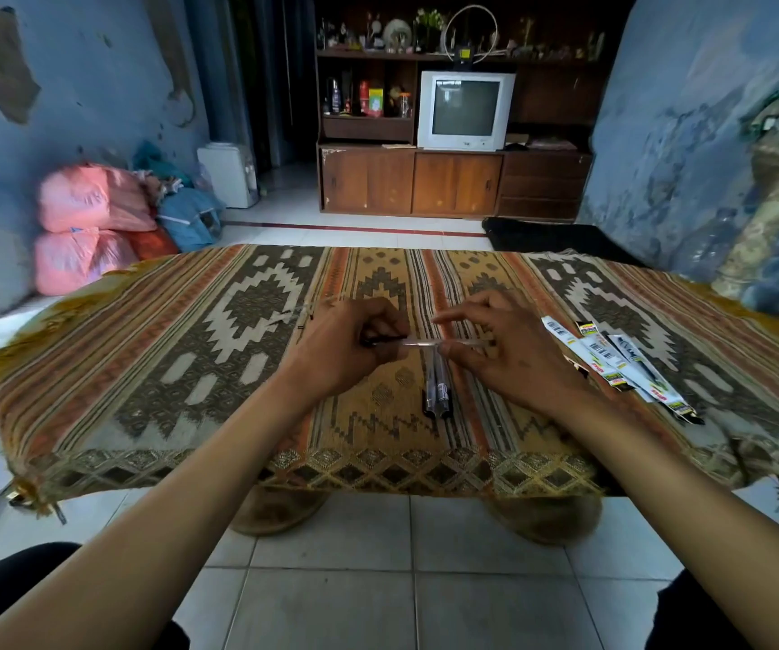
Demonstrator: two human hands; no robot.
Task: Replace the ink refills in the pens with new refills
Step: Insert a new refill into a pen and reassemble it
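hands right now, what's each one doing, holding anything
Left hand: fingers curled round the dark end of the clear pen.
Right hand: fingers pinch the same pen's other end.

Single head-worn wide-angle view, looking forward and down from above the person's forearms, close over the cloth-covered desk (pixel 219 368), facing a far wooden cabinet (pixel 453 180) with a television (pixel 465 110), edges bowed by the lens

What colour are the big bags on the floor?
Pink bags, stacked by the blue wall; the head view shows them on the left.
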